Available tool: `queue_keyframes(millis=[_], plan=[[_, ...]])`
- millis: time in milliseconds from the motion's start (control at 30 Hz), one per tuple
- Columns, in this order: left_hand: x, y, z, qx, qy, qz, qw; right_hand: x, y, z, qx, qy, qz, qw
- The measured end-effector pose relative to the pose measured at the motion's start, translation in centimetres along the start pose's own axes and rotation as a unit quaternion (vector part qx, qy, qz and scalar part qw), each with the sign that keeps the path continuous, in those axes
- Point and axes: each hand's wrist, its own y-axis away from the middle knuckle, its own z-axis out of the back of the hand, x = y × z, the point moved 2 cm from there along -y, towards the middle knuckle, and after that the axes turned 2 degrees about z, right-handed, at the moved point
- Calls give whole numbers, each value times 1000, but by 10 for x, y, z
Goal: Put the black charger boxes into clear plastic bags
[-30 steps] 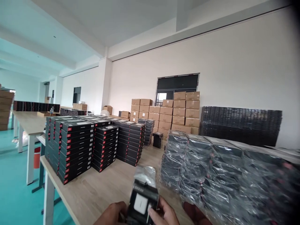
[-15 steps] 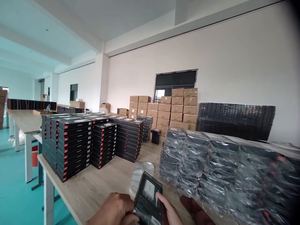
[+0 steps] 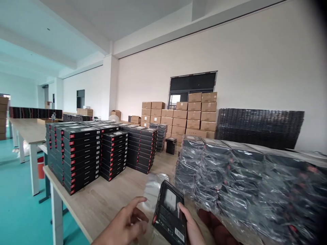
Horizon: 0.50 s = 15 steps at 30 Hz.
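Observation:
My right hand (image 3: 192,226) grips a small black product box (image 3: 170,212) at the bottom middle, thumb laid along its right edge, the box tilted with its back label toward me. My left hand (image 3: 125,223) hovers just left of the box, not touching it, index finger stretched out and the other fingers loosely curled. A crumpled clear plastic bag (image 3: 153,189) lies on the wooden table (image 3: 102,200) right behind the box.
Stacks of bare black boxes (image 3: 76,153) fill the table's left part. Stacks of plastic-bagged boxes (image 3: 242,180) fill the right. A dark red object (image 3: 217,229) lies by my right hand. Cardboard cartons (image 3: 189,115) and black trays (image 3: 260,127) line the far wall. Teal floor lies left.
My left hand has let go of the box and drawn back to the left with a finger out. The box has moved slightly right and up, out of the plastic bag.

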Motion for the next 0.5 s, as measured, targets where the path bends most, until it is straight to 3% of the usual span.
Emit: queue_keyframes(millis=[100, 200, 300, 500], plan=[[9, -10, -10, 70, 74, -7, 995, -5, -3, 1, 0, -31, -45, 999], [17, -16, -19, 101, 120, -24, 987, -6, 0, 0, -16, -37, -24, 999], [21, -17, -21, 82, 125, -33, 988, -6, 5, -3, -10, -19, -1, 1000], [32, -17, -14, -24, 125, -16, 992, -8, 9, -9, -2, 12, 22, 1000]])
